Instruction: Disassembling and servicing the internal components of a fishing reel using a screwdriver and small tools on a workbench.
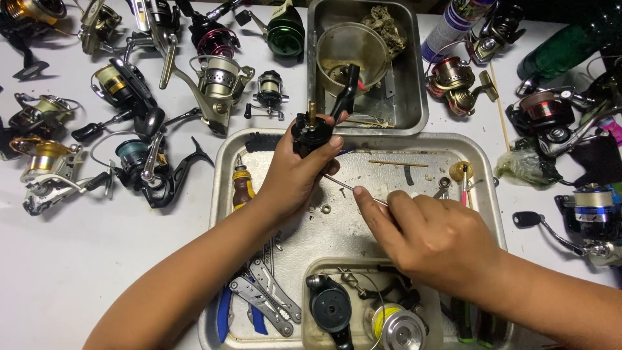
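Note:
My left hand (295,175) grips a small black fishing reel body (310,131) with a black crank handle (346,91) sticking up and a brass shaft on top. It holds the reel above the far edge of a large metal tray (227,168). My right hand (431,233) pinches a thin metal rod-like tool (346,186), its tip pointing toward the reel's underside. Small screws and a washer (326,209) lie on the tray between both hands.
Many spinning reels (139,162) crowd the white table left, back and right. A second metal tray (405,84) behind holds a plastic cup and debris. A yellow-handled screwdriver (242,188), pliers (262,301) and a tub of reel parts (363,311) sit in the near tray.

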